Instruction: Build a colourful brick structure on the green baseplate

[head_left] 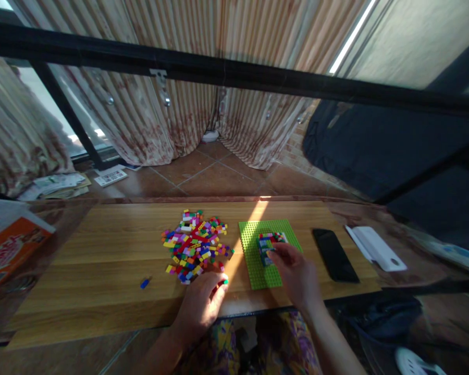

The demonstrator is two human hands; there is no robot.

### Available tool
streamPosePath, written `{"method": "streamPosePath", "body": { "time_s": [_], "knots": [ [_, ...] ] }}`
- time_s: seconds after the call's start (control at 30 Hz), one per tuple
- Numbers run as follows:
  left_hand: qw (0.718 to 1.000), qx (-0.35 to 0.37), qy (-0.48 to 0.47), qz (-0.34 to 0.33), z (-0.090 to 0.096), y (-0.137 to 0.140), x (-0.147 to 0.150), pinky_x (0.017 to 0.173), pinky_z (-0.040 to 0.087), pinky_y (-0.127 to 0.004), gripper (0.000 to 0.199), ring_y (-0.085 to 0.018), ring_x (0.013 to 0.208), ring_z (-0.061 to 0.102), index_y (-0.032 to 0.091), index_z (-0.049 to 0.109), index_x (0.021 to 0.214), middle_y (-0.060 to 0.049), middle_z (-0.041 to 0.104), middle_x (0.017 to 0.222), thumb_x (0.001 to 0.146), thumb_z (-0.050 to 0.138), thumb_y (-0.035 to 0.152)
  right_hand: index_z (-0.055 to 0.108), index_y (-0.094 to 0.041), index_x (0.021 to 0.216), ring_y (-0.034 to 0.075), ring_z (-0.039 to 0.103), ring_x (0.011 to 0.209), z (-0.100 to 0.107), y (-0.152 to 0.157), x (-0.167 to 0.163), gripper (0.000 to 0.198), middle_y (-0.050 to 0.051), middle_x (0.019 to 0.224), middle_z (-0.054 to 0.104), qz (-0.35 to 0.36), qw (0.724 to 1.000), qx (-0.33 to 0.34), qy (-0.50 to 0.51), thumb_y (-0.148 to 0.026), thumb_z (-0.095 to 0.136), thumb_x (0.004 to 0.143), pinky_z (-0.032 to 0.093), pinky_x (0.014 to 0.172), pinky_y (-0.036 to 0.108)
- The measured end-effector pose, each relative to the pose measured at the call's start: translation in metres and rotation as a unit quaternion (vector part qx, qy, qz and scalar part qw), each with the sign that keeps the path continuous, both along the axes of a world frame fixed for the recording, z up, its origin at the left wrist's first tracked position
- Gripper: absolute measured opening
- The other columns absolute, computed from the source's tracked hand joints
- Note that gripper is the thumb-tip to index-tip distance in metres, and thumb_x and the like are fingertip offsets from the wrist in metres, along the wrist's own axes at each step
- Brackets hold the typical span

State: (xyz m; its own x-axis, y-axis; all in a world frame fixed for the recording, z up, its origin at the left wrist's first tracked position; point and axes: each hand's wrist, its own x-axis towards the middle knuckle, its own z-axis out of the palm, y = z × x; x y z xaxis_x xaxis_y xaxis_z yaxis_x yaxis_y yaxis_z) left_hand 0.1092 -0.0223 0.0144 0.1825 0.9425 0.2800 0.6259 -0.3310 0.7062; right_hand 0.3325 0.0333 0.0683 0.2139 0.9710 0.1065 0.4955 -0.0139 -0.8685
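Note:
A green studded baseplate (254, 271) lies on the table, with a low structure of multicoloured building bricks (264, 244) on it. My right hand (299, 273) is over the structure's right side, thumb and fingers pinched together at its bricks; what lies between the fingertips is hidden. Close to the table's front edge, my left hand (201, 302) pinches a small green building brick (225, 282) between thumb and finger. Just beyond that hand spreads a loose pile of small bricks (197, 242) in many colours.
A lone blue brick (145, 283) lies left of the pile on the wooden table (101, 250). Right of the baseplate are a black phone (335, 255) and a white flat object (379, 249). An orange and white package (11, 250) stands at the far left.

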Motion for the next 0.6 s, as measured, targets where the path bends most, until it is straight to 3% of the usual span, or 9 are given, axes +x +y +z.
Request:
{"method": "streamPosePath", "body": {
  "time_s": [0.1, 0.27, 0.6],
  "knots": [
    [1.000, 0.008, -0.001, 0.002, -0.003, 0.001, 0.000, 0.082, 0.054, -0.033, 0.015, -0.020, 0.088, 0.066, 0.019, 0.064, 0.098, -0.007, 0.070, 0.095, 0.090, 0.053, 0.024, 0.070, -0.018, 0.092, 0.024, 0.069, 0.076, 0.007, 0.011, 0.022, 0.031, 0.010, 0.086, 0.074, -0.045, 0.996, 0.023, -0.074, -0.044, 0.058, 0.080, 0.051, 0.070, 0.034],
    [1.000, 0.010, 0.004, -0.003, -0.003, 0.001, 0.000, 0.081, 0.054, -0.033, 0.015, -0.019, 0.089, 0.066, 0.018, 0.063, 0.098, -0.007, 0.070, 0.095, 0.091, 0.052, 0.024, 0.073, -0.017, 0.092, 0.023, 0.069, 0.071, 0.011, 0.017, 0.033, 0.035, 0.010, 0.080, 0.074, -0.051, 0.983, 0.042, -0.169, -0.044, 0.053, 0.082, 0.050, 0.064, 0.031],
    [1.000, 0.001, 0.001, -0.006, -0.001, 0.001, 0.000, 0.080, 0.053, -0.033, 0.014, -0.020, 0.088, 0.065, 0.019, 0.063, 0.098, -0.007, 0.069, 0.094, 0.092, 0.051, 0.024, 0.074, -0.019, 0.085, 0.020, 0.066, 0.062, 0.004, 0.016, 0.040, 0.032, 0.008, 0.074, 0.073, -0.087, 0.983, 0.035, -0.160, -0.046, 0.059, 0.076, 0.047, 0.059, 0.029]
  ]
}}
